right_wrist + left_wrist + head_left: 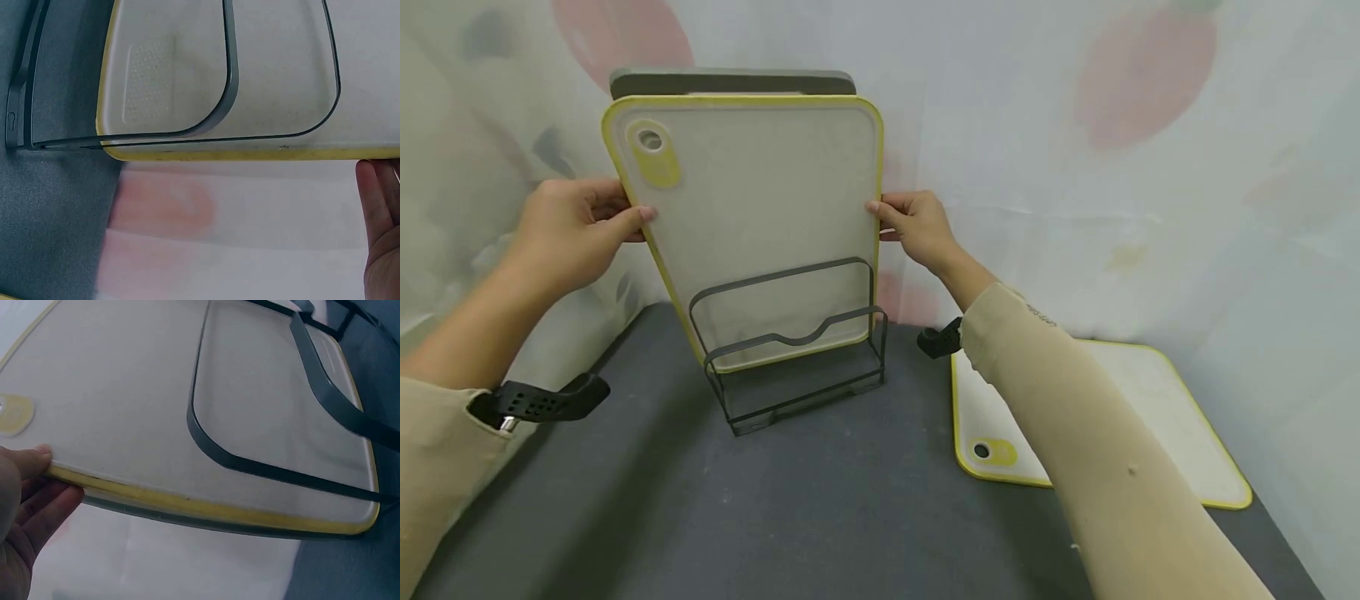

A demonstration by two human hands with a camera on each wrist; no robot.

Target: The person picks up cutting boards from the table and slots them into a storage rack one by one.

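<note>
Both hands, left hand [574, 229] and right hand [916, 223], pinch the upright yellow-rimmed cutting board [752, 217] by its side edges, its bottom standing in the wire rack [793, 350]. Keep it vertical and lower evenly.

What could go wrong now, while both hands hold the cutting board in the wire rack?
1. The yellow-rimmed board stands tilted in the wire rack; the rack looks light and might tip or slide on the dark table.
2. The left hand and right hand hold only the board's edges, so this grip may slip.
3. The grey board behind could get knocked.
</note>
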